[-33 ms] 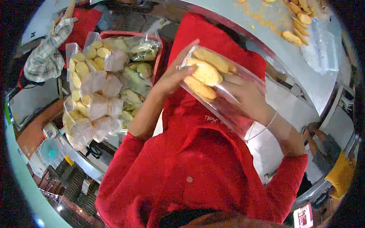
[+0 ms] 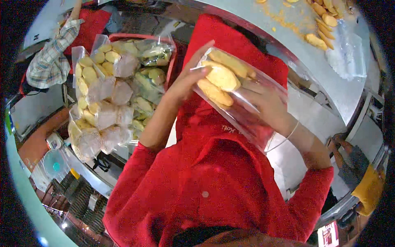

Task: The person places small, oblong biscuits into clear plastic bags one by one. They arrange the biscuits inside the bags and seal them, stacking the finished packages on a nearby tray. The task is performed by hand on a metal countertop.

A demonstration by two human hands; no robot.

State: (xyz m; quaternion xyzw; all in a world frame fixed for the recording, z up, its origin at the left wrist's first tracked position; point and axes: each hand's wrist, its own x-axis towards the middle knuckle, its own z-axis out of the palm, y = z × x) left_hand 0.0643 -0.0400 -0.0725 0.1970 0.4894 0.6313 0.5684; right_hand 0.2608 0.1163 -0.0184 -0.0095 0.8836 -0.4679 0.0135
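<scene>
A clear plastic bag lies slanted above my lap, with several oval yellow rusks at its upper left end. My left hand is closed on that end, thumb over the top and the index finger extended along the edge. My right hand appears to be inside the bag, its wrist at the lower right end. Its fingers are at the lower ends of the rusks, partly hidden and slightly blurred; they seem to pinch the middle one. A thin pale band circles the right wrist.
To the left, a red crate holds several filled bags of similar rusks. At the upper right a pale table bears loose rusks, crumbs and a stack of clear bags. Other people show at the far left and far right.
The lower rusk has shifted slightly up and left in the bag. My left thumb has moved a little to the left. Otherwise both hands hold their places.
</scene>
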